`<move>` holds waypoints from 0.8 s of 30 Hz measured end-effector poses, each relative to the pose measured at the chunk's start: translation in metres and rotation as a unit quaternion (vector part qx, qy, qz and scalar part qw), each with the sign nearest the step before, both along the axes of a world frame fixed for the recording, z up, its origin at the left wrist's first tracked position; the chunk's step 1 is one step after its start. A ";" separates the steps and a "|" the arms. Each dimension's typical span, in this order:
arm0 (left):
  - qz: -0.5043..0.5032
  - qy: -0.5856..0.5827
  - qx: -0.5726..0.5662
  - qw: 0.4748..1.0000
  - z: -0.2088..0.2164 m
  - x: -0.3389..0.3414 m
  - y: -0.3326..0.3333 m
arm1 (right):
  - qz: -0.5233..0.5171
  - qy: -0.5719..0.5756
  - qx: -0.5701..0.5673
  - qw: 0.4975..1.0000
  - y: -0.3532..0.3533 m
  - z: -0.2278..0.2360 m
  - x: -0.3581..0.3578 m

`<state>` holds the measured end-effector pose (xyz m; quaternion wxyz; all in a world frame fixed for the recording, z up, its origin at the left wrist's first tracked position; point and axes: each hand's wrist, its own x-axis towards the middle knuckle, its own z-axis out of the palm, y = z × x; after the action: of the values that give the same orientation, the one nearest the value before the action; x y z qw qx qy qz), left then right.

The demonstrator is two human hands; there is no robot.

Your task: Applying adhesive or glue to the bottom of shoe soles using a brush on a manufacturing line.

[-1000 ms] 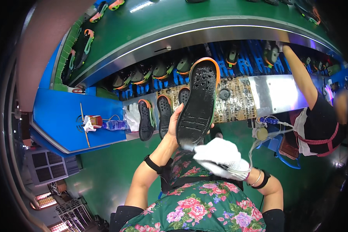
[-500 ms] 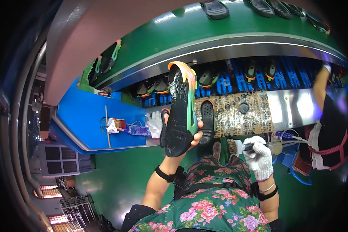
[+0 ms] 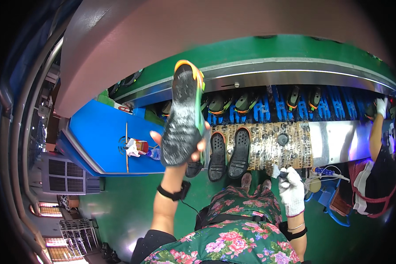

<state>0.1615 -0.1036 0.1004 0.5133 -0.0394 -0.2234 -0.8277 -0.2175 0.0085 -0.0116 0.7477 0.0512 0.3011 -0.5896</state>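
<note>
My left hand (image 3: 199, 149) is closed round a shoe sole (image 3: 180, 110), holding it raised with its black inner face toward me. Orange and green sidewalls edge that sole, and whitish wet-looking streaks run along much of its black face. In a white knitted glove, my right hand (image 3: 291, 189) grips a brush (image 3: 276, 170) with a pale ferrule and dark bristles, to the right of the sole and apart from it. Between the hands, two more black soles (image 3: 217, 154) (image 3: 239, 152) lie side by side at the ledge. Another sole (image 3: 193, 169) is partly hidden behind my left hand.
A ledge wrapped in brown tape (image 3: 273, 143) carries a round dark knob (image 3: 283, 139). Behind it stand blue racks (image 3: 262, 110) with shoes, then a green conveyor (image 3: 251, 50). On the left is a blue table (image 3: 97, 136) with a stick and bottle. A co-worker's gloved hand (image 3: 381, 107) is at far right.
The held sole has shifted left and slightly up in view, and streaks now show over more of its face. Two soles behind it have come into fuller view. Both hands keep their grip.
</note>
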 end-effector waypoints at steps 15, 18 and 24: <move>0.405 -0.366 0.030 0.837 -0.004 0.024 -0.184 | 0.000 0.117 -0.004 0.993 -0.009 -0.020 0.029; 0.316 -0.559 -0.021 0.767 0.023 -0.073 -0.203 | -0.008 0.115 -0.029 0.993 -0.011 -0.024 0.020; 0.408 -0.733 -0.297 0.456 0.013 -0.188 -0.279 | -0.039 0.088 -0.041 0.994 -0.003 -0.024 0.010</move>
<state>-0.0262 -0.3829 0.1136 0.3958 0.5278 -0.7401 -0.1304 -0.2076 0.0060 -0.0359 0.6959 -0.0197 0.3393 -0.6326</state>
